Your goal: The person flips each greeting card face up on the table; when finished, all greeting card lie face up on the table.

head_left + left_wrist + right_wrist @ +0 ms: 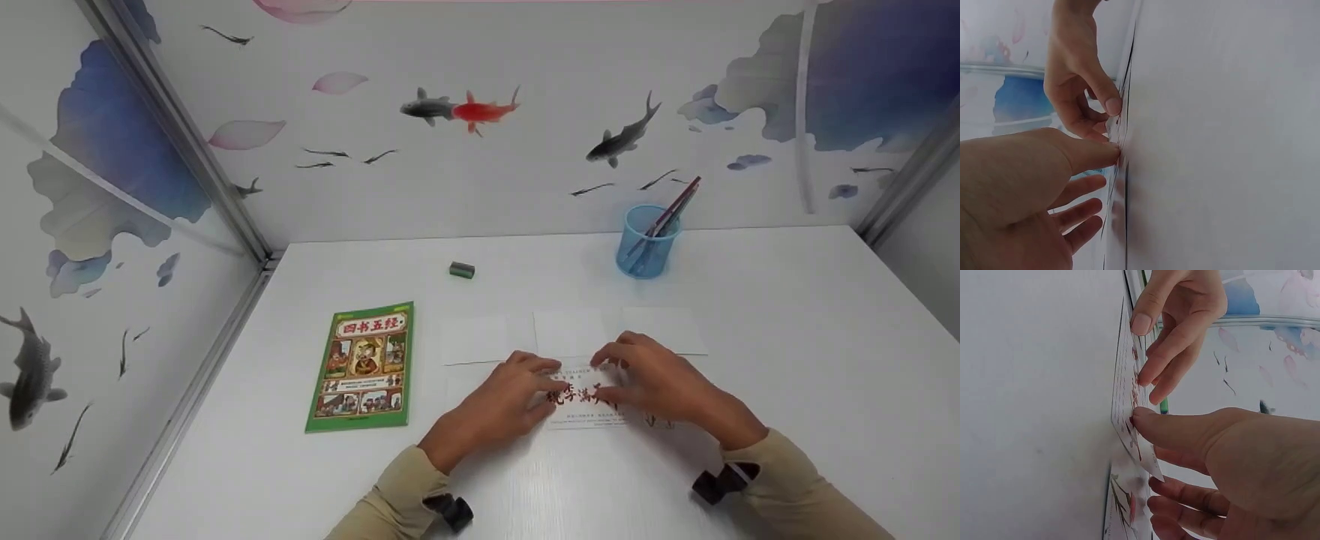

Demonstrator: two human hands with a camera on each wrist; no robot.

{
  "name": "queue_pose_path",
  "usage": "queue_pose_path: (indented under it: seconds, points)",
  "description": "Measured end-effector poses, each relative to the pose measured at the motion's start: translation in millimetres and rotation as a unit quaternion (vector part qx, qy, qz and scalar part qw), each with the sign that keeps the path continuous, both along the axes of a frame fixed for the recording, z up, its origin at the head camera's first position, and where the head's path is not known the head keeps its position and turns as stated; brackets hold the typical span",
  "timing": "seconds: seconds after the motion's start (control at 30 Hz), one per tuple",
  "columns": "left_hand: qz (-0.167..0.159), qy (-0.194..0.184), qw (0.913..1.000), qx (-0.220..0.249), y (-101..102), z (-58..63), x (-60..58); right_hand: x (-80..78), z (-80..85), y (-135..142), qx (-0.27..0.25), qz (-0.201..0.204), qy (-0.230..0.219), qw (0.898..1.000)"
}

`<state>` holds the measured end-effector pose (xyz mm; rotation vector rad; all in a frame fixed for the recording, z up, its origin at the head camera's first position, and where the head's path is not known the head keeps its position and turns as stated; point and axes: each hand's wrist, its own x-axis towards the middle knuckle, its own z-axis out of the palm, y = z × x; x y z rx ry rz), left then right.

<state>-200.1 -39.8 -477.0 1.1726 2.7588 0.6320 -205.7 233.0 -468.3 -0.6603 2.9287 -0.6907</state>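
Note:
A white card (586,411) with large red Chinese characters lies between my hands, close over the table. My left hand (501,397) holds its left side, the thumb and fingertips at the printed face. At the other end my right hand (654,379) grips it with thumb and fingers. The right wrist view has the card (1123,391) slightly tilted, its right end overlapping a second card with a flower print (1123,503). The right hand's fingers partly hide the characters.
Several white cards (574,330) lie in a row behind my hands. A green comic-style book (365,367) is on the left. Farther back are a small dark green block (462,270) and a blue pen cup (646,251) with pens. Printed walls border the table.

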Motion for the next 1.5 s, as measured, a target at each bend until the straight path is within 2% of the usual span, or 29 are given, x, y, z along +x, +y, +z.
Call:
queue_pose_path:
  seconds: [0.23,0.5,0.63,0.77,0.87,1.03,1.23,1.4,1.5]
  points:
    - [0.002,-0.026,0.9995,0.016,-14.4,4.6,-5.1,-5.3,-2.3,3.2,-0.005,-0.016,-0.016,1.000]
    - [0.013,-0.040,0.9981,0.046,-59.8,6.0,-6.9,-3.9,4.1,-0.2,-0.022,-0.017,-0.038,0.999]
    - [0.012,-0.046,0.9975,0.053,-81.4,10.7,-5.9,-1.3,11.7,-11.7,-0.052,0.015,-0.047,0.997]
    - [0.041,-0.081,0.9956,0.023,-95.1,15.3,-3.7,-0.5,14.1,-33.4,-0.062,0.066,-0.060,0.994]
    - [0.060,-0.104,0.9927,-0.009,-99.6,17.1,-1.7,-1.2,13.0,-52.2,-0.052,0.096,-0.062,0.992]
    - [0.062,-0.112,0.9915,-0.023,-99.7,17.5,-0.7,-3.2,10.9,-80.1,-0.040,0.120,-0.061,0.990]
    - [0.056,-0.108,0.9924,-0.014,-98.4,18.8,-0.6,-4.4,9.5,-103.2,-0.045,0.127,-0.056,0.989]
    - [0.051,-0.105,0.9932,-0.003,-98.2,19.0,-0.1,-2.2,5.6,-109.2,-0.028,0.132,-0.039,0.990]
    - [0.046,-0.102,0.9937,0.014,-96.8,19.2,-0.8,-2.9,4.3,-108.3,-0.056,0.128,-0.052,0.989]
